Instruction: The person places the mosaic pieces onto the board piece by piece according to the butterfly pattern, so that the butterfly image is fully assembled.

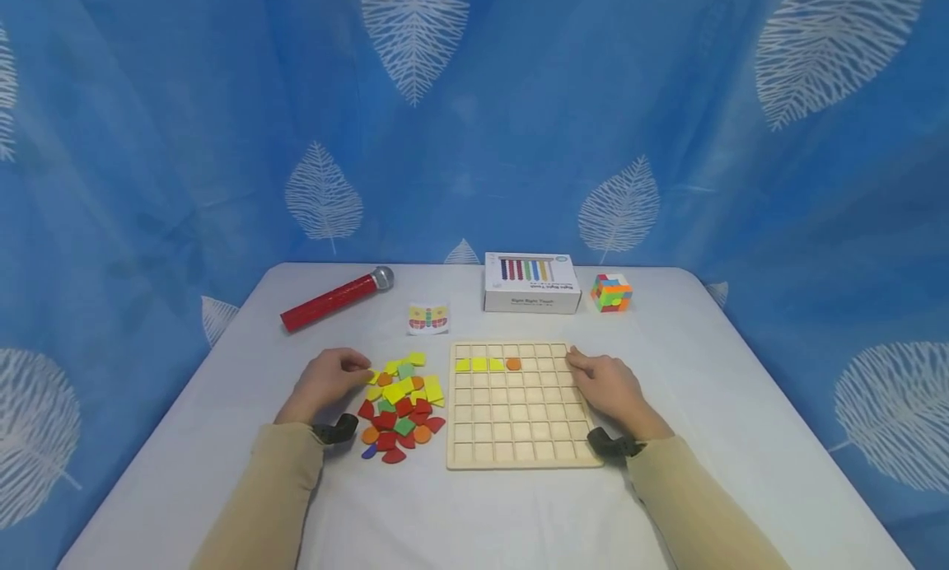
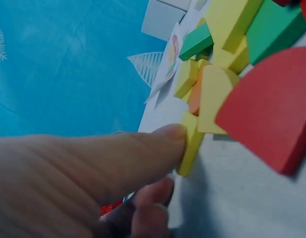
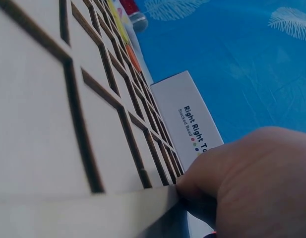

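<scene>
At the left edge of a pile of colored shape pieces [image 1: 404,426], my left hand [image 1: 326,380] pinches a small yellow piece [image 2: 191,144]. The thumb lies against it in the left wrist view, with part of the other fingers hidden behind. My right hand [image 1: 611,389] grips the right edge of a wooden grid board [image 1: 522,464], thumb on the rim near the upper right corner. Yellow pieces [image 1: 479,364] and one orange piece [image 1: 513,363] lie in a row of cells near the board's top left.
A small picture card [image 1: 428,329] with a butterfly pattern lies behind the pile. Farther back are a red microphone [image 1: 334,300], a white box [image 1: 532,300] and a colorful puzzle cube [image 1: 611,293]. A blue leaf-print curtain [image 1: 474,158] hangs behind the white table [image 1: 474,520].
</scene>
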A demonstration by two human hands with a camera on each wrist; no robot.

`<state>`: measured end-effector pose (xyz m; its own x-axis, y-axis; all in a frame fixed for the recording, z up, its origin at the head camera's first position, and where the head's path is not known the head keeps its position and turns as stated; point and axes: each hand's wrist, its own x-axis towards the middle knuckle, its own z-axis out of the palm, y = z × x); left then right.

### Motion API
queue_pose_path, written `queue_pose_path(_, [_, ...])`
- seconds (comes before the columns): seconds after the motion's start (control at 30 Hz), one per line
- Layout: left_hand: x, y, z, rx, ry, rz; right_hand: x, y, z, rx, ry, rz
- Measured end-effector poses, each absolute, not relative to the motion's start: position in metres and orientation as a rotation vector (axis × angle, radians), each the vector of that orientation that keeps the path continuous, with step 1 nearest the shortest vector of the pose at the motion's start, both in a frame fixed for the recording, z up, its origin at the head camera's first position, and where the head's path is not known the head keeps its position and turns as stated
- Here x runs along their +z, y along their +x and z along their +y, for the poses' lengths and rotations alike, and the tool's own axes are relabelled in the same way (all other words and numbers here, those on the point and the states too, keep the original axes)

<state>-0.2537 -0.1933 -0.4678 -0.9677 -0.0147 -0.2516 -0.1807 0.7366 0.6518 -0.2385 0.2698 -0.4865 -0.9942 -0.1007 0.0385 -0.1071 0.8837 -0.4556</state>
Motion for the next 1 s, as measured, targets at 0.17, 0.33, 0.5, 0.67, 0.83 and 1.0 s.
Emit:
queue_pose_path(0.17, [-0.47,-0.254,-0.187,1.058,-0.135,2.735,-0.485,-0.237,0.271,0.74,0.189,-3.015])
queue_pose_path(0.33, [-0.474,-0.257,-0.172,0.992,-0.08,2.782,-0.485,-0.236,0.27,0.748,0.176,-3.022])
queue_pose_path(0.5, [-0.474,-0.259,-0.162,0.913,-0.025,2.824,-0.486,-0.236,0.27,0.754,0.178,-3.039])
queue_pose_path(0.67, [-0.475,-0.259,-0.157,0.865,0.022,2.854,-0.487,-0.237,0.27,0.733,0.16,-3.055])
queue_pose_path(0.83, [-0.476,-0.261,-0.153,0.847,0.026,2.893,-0.486,-0.237,0.271,0.733,0.16,-3.062])
queue_pose_path(1.0, [-0.475,-0.262,-0.149,0.845,0.055,2.906,-0.485,-0.237,0.268,0.736,0.15,-3.062])
